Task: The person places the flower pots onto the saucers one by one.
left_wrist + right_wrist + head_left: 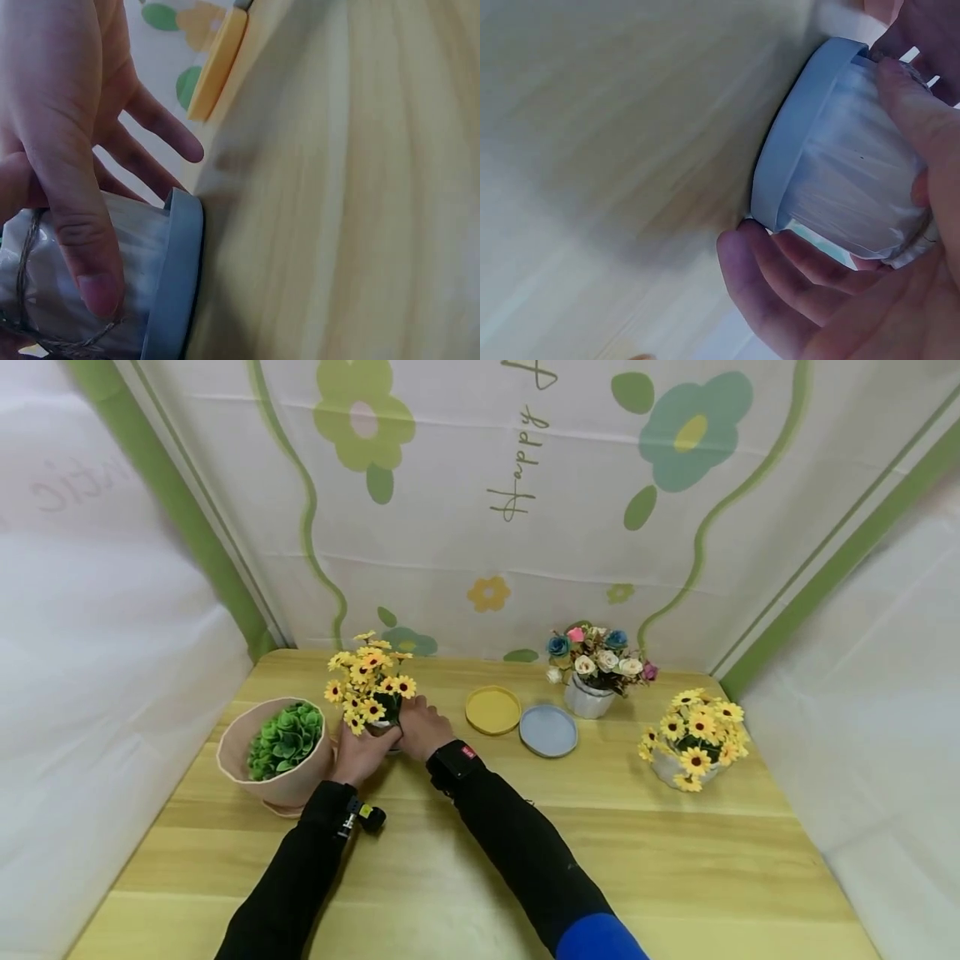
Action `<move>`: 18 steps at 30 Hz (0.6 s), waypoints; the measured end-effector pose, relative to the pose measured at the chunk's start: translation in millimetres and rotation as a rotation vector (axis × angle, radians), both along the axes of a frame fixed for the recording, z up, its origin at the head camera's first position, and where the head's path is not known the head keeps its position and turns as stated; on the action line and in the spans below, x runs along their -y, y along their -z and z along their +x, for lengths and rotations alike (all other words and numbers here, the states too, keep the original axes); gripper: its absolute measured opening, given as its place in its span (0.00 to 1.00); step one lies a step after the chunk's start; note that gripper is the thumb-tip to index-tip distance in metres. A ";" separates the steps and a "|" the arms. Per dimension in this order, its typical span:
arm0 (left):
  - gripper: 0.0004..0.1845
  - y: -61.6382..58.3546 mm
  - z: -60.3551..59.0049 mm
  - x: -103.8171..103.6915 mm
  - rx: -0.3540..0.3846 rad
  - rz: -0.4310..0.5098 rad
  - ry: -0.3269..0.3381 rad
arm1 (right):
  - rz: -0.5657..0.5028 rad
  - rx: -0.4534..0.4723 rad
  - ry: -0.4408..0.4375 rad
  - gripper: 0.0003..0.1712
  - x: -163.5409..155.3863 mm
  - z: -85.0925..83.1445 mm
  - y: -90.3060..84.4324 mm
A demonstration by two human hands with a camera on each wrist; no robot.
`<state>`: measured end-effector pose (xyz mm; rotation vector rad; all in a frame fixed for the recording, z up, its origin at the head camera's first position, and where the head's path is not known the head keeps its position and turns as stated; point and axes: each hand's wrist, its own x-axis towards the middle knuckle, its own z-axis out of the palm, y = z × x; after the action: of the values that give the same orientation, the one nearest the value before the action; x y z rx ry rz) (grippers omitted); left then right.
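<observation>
1. At the left of the head view, a pink pot full of green leaves sat on the wooden table.
2. Just right of it, the left hand was curled around a small white pot of yellow daisies. In the left wrist view, the thumb lay across the ribbed white side of the pot, near a bit of string tied round it.
3. The right hand held the same pot from the other side. Its fingers wrapped under and around the white wall. So both hands had a snug hold on the one pot.
4. That pot stood left of the middle in the head view, near the back edge of the table. It sat on a gray-blue saucer, and the saucer lay flat on the wood.
5. Further right, near the middle, a yellow saucer and a blue saucer lay side by side, almost touching.
6. Behind them, a white pot of mixed flowers stood close to the flowery backdrop.
7. At the right of the view, a second pot of yellow daisies stood by itself, well apart from the hands.
</observation>
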<state>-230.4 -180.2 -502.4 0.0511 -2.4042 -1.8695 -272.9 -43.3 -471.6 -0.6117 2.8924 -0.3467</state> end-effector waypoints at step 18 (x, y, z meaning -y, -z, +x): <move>0.44 2.7 -22.9 17.2 0.163 -0.171 -0.099 | 0.023 0.005 0.056 0.42 30.6 -23.3 5.3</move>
<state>-253.3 -197.3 -505.1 0.3147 -2.6050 -1.6716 -296.2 -73.9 -477.0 -0.5268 2.9088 -0.3210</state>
